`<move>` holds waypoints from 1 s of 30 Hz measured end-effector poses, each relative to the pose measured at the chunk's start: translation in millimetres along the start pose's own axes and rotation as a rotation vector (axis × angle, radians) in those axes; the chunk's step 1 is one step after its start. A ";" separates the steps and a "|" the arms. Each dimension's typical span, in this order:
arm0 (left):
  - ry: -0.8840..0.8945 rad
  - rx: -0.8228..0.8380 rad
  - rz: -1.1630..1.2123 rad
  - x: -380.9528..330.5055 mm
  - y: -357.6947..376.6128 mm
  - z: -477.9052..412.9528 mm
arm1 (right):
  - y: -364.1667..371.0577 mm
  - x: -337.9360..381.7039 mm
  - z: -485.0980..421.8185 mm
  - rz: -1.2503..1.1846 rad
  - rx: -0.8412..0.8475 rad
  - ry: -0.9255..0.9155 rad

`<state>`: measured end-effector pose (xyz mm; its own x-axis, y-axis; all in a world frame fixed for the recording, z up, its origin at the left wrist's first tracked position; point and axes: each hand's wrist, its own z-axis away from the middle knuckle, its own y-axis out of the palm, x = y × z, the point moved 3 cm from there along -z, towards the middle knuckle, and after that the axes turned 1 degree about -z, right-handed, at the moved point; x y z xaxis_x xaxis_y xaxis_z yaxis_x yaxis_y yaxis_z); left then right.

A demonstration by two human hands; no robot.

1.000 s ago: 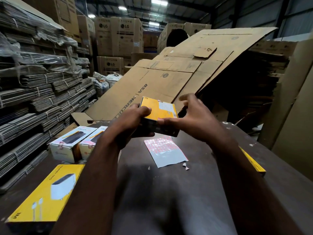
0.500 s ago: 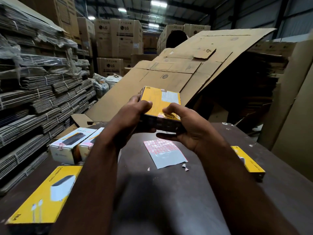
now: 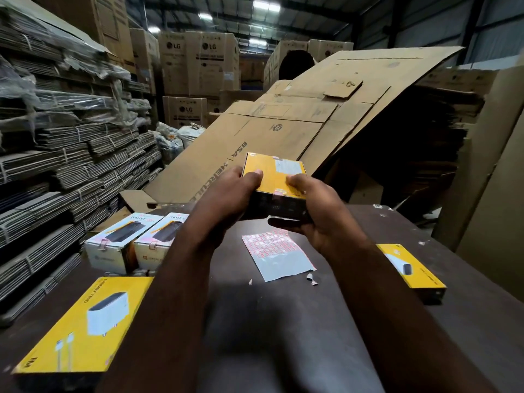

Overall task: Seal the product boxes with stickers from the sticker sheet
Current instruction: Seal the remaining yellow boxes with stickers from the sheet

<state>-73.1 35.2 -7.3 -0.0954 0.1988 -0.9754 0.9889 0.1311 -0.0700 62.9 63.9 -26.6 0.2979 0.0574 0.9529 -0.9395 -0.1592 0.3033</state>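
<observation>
I hold a yellow product box [image 3: 273,173] with black sides above the dark table [image 3: 283,321]. My left hand [image 3: 226,199] grips its left side, thumb on the yellow top. My right hand [image 3: 314,211] grips its right near corner, thumb on top and fingers curled under. A small pale sticker sits across the box's near edge between my thumbs. The sticker sheet [image 3: 276,255], red-and-white stickers on grey backing, lies flat on the table just below the box.
Two white boxes [image 3: 124,239] stand at the table's left. One yellow box [image 3: 85,327] lies near left, another yellow box [image 3: 411,268] at right. Paper scraps [image 3: 312,279] lie by the sheet. A big flattened carton [image 3: 283,131] leans behind the table; bundled cardboard stacks fill the left.
The box has risen a little and tilted more level. My right hand went from open fingers beside the box to gripping its right corner with the thumb on top.
</observation>
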 end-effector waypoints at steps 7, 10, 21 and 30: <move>0.174 0.129 -0.036 -2.2 4.4 6.3 | -6.3 9.9 -4.3 0.010 -0.049 -0.113; 0.241 0.137 -0.091 -0.9 6.1 3.9 | -8.4 12.7 -4.3 0.025 -0.044 -0.113; 0.260 0.300 -0.146 11.3 -4.8 -2.2 | -16.0 18.1 -3.6 0.283 0.159 -0.151; 0.285 0.313 -0.210 10.0 -15.9 -0.9 | -13.2 18.4 -1.9 0.490 0.197 -0.338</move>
<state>-89.9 36.0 -15.7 -0.2813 0.4636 -0.8402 0.9275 -0.0933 -0.3620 80.5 69.0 -13.1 -0.0924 -0.3778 0.9213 -0.9413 -0.2686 -0.2045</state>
